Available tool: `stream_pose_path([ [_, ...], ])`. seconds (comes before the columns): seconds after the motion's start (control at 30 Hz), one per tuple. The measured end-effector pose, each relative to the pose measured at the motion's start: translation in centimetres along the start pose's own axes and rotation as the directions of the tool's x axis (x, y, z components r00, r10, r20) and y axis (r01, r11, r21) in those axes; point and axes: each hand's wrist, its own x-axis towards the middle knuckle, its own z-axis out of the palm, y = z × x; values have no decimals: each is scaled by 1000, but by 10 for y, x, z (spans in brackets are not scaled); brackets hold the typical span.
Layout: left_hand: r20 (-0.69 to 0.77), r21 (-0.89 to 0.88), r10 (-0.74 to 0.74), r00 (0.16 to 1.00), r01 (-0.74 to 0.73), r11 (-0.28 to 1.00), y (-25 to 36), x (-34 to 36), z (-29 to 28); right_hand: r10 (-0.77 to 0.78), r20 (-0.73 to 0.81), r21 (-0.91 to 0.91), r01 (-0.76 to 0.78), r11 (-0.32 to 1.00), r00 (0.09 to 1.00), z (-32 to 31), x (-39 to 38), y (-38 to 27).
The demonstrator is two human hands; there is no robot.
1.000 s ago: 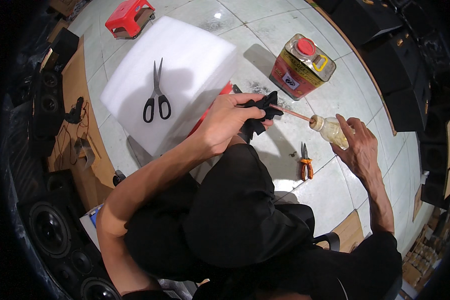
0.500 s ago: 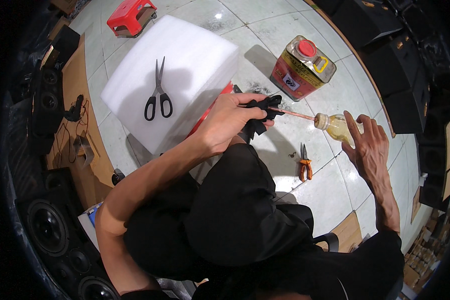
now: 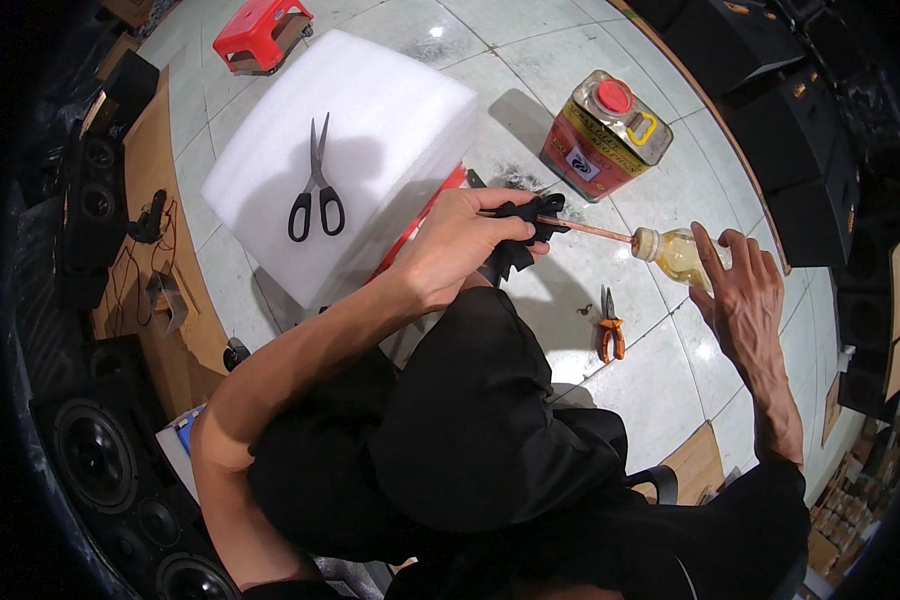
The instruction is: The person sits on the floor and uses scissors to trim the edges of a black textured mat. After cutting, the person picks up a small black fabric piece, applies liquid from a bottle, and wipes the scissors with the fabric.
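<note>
Between the fingers of my left hand (image 3: 475, 235) are small black pieces (image 3: 522, 232), perhaps fabric or rubber; their exact kind I cannot make out. My right hand (image 3: 740, 285) grips a clear squeeze bottle (image 3: 682, 255) with yellowish liquid, tilted nearly sideways. From its cap a thin copper-coloured tube (image 3: 600, 231) runs left, its end over the black pieces; whether it touches them I cannot tell. Below on the floor lie orange-handled pliers (image 3: 611, 335). Black-handled scissors (image 3: 317, 190) rest on a white foam-wrapped block (image 3: 250, 175) to the left of my hands.
A metal can (image 3: 602, 140) with a red cap and yellow handle stands beyond my hands on the tiled floor (image 3: 660, 385). A red stool (image 3: 260, 38) is at the far left. Speakers (image 3: 95, 455) line the left side; black boxes (image 3: 780, 130) line the right.
My right hand and the bottle have shifted very slightly to the right. The black pieces in my left hand have turned a little.
</note>
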Motion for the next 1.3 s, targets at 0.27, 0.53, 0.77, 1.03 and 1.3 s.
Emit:
stream_pose_path([
  [0.27, -8, 9, -12, 1000, 12, 1000, 1, 0, 1, 5, 12, 4, -5, 1000, 1000, -3, 0, 0],
  [0.53, 4, -7, 4, 1000, -4, 1000, -2, 2, -2, 13, -6, 23, -13, 1000, 1000, -1, 0, -2],
  [0.77, -16, -84, -14, 1000, 13, 996, 0, 1, -2, 61, 81, 448, -91, 889, 995, 24, 6, -2],
  [1.03, -100, -86, 3, 995, -12, 996, 6, -1, 2, 310, 241, 887, -339, 314, 919, 183, 19, -16],
  [1.3, -70, -100, -18, 997, 11, 995, 11, -3, 5, 528, 322, 839, -495, 225, 786, 283, 0, -44],
])
